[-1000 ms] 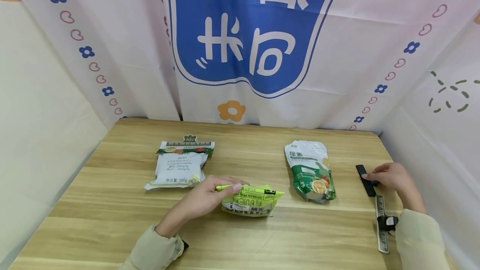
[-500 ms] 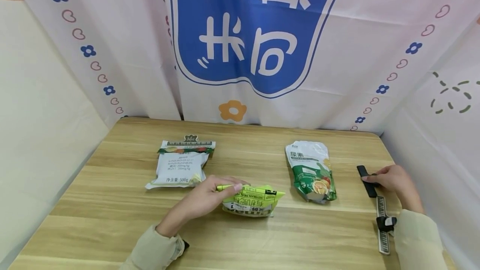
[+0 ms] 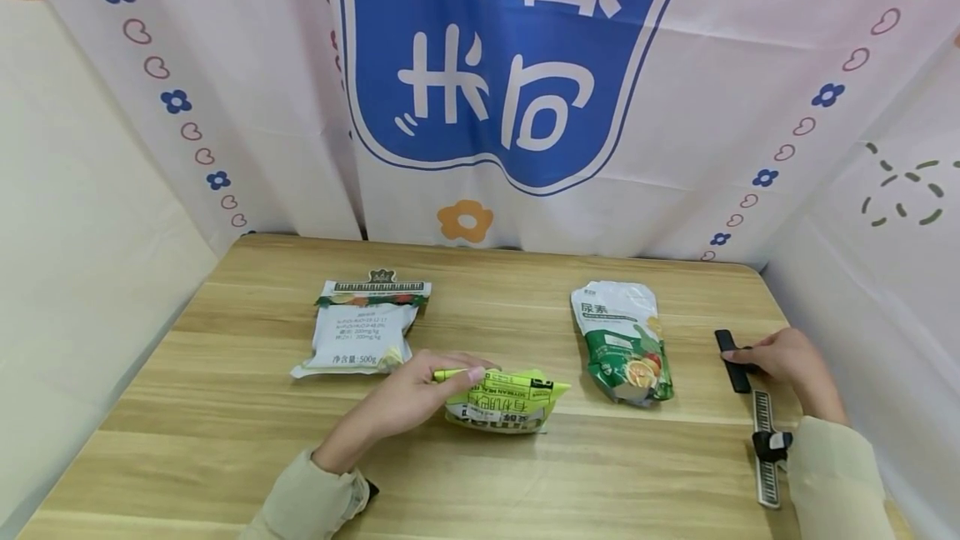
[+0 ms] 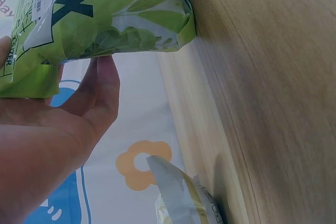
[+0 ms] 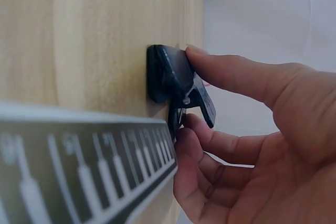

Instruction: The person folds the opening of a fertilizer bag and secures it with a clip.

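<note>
My left hand (image 3: 408, 397) pinches the top of the green bag (image 3: 501, 412), mid table (image 3: 600, 482); right hand (image 3: 787, 357) pinches the black clip (image 3: 738, 377), far right. Piano clip (image 3: 766, 473) just beside might get knocked. If left loosens, bag might slump.

Lime-green bag (image 3: 498, 407) and black clip (image 3: 738, 373), a hand on each

The printed bag, plump, lime at its top and paler below, is upright at the middle of the table (image 3: 600, 482), bottom end down. The left hand (image 3: 412, 394) pinches its top edge at the left end. The black clip lies at the far right, its long straight bar running near to far; the right hand (image 3: 783, 357) grips it with thumb and fingers on either side.
</note>
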`<state>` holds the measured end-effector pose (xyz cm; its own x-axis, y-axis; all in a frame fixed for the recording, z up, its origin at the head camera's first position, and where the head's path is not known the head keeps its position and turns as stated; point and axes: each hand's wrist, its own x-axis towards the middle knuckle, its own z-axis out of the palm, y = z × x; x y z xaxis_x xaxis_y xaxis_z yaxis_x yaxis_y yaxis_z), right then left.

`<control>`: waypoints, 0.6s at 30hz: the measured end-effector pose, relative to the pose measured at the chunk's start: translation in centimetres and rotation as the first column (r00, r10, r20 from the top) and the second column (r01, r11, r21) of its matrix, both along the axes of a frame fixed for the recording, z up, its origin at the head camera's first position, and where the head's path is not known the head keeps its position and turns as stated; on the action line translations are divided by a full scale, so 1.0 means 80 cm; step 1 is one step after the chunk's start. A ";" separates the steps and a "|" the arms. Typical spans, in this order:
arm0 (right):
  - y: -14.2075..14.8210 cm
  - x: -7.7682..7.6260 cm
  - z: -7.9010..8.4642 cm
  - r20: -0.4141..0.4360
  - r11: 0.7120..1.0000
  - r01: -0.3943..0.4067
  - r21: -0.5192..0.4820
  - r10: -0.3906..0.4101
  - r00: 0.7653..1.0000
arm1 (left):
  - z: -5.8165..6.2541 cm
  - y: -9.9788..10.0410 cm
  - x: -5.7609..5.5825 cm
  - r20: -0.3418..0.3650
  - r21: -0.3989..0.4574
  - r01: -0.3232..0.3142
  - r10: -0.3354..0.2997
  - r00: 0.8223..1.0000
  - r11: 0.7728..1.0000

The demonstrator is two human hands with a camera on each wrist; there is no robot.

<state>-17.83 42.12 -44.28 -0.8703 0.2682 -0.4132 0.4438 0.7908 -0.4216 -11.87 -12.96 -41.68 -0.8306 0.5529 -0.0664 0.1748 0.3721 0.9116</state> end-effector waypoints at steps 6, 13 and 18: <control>-0.002 0.000 0.002 0.004 1.000 0.004 0.001 -0.004 1.000 | -0.001 -0.001 0.000 -0.003 0.000 0.002 -0.002 1.000 1.000; -0.003 0.000 0.002 0.005 0.999 -0.032 0.022 0.032 0.999 | 0.000 -0.001 0.000 0.006 0.004 0.003 -0.003 1.000 1.000; -0.004 -0.001 0.001 0.008 0.999 -0.033 0.026 0.033 0.999 | 0.001 0.000 0.002 0.000 -0.006 -0.008 0.008 1.000 1.000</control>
